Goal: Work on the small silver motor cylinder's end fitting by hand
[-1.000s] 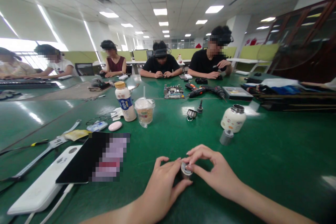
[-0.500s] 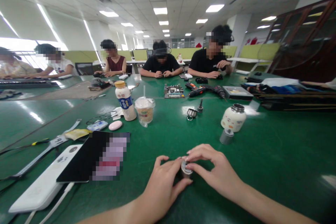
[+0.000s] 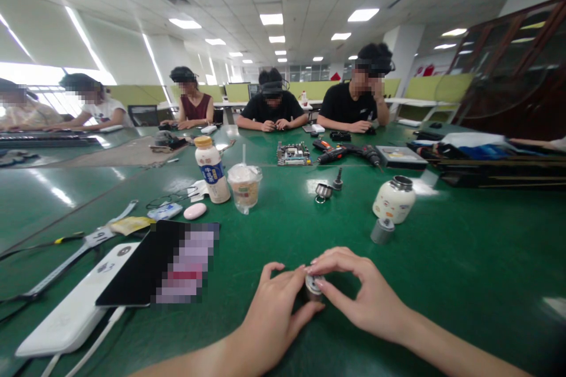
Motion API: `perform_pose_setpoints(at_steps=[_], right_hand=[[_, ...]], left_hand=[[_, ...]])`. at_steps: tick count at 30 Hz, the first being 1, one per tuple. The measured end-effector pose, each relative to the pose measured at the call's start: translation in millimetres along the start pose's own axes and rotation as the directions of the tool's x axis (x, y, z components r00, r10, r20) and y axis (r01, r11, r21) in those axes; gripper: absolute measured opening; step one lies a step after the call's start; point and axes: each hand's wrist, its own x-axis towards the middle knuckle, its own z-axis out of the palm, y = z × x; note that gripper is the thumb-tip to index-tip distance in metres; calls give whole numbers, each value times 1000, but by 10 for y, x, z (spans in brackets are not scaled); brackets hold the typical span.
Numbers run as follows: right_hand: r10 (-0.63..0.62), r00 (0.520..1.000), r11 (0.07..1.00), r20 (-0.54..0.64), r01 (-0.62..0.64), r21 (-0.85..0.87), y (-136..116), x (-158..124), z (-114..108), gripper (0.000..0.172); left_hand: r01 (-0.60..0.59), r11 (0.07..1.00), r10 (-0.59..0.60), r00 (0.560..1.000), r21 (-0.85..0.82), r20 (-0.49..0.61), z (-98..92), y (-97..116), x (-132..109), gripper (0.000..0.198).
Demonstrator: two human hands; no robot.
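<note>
Now, picture a clock lying flat on the green tabletop [image 3: 274, 230], with twelve pointing away from the person. The small metal cylinder [image 3: 315, 294] is right in the middle, close to the person, between the two hands. I cannot tell if its bottom touches the tabletop.

To do this bit well, I think the left hand [image 3: 270, 301] should be the strong one, so the cylinder does not wobble or spin. The right hand [image 3: 365, 290] should be the light one, working softly at the top. It would help to hold the cylinder straight up and to let the eyes peek in between the fingers.

The left hand is closed around the side of the cylinder. Its arm comes in from about seven o'clock, with the thumb on the near side and the fingers round the far left side. The right arm comes in from about four o'clock. That hand is bent like a little bridge, its thumb and fingertips at the top edge. I cannot tell if they squeeze or only touch.

The cream jar [image 3: 393, 200] stands near two o'clock, with a gray cylinder [image 3: 382, 231] just beside it.
</note>
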Motion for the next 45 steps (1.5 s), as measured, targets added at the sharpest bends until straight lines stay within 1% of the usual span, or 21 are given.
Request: perform_pose_setpoints(at_steps=[2,5,7,10,13,15,16,18,21,23,25,27,30,32,34,36,45], right_hand=[[28,999,1000,-39,-28,0,10,13,13,15],[104,989,995,-108,-104,12,-3,25,38,6],[141,981,990,-135,-138,32,-20,23,51,9],[157,973,984,-172,-140,109,-10,21,49,15],[180,955,976,-236,-142,167,91,46,18,20],[211,941,973,-263,-176,150,207,72,-11,19],[224,941,972,-255,-197,127,274,82,-23,18],[228,955,974,-188,-220,60,406,91,-38,12],[192,977,979,-96,-197,-49,552,81,-34,9],[182,981,981,-74,-186,-54,588,74,-23,7],[196,978,981,-69,-196,14,569,77,-15,7],[207,973,975,-99,-196,104,502,87,-11,9],[180,968,964,-174,-138,228,342,89,0,12],[144,973,958,-182,-90,274,232,70,19,11],[114,981,957,-159,-65,283,146,40,45,9],[103,986,961,-130,-65,269,93,12,69,7],[166,984,969,-60,-152,196,22,19,76,3]], left_hand=[[-1,1000,1,1000,-1,5,-2,0,-5,33],[0,1000,0,1000,9,7,-7,7,-6,38],[-5,1000,5,1000,15,10,-13,15,-4,39],[-12,1000,12,1000,20,6,-18,23,-1,41],[-12,1000,12,1000,27,-4,-12,13,-1,42],[-15,999,16,1000,38,-16,-2,-2,-2,40],[-18,999,19,1000,43,-23,3,-10,-2,40],[-24,999,26,999,48,-33,12,-22,-3,40],[-29,999,31,999,44,-41,16,-28,-7,41],[-27,999,28,999,43,-41,13,-23,-11,41],[-19,999,20,999,47,-35,9,-15,-13,41],[-9,999,11,1000,50,-27,5,-6,-10,40],[-9,999,10,1000,43,-22,1,-2,-4,39],[-13,999,14,1000,34,-16,1,-6,-3,42],[-15,1000,15,1000,27,-10,4,-11,-7,43],[-17,1000,17,1000,22,-11,8,-16,-14,42],[1,1000,-1,1000,27,1,9,-6,-9,27]])
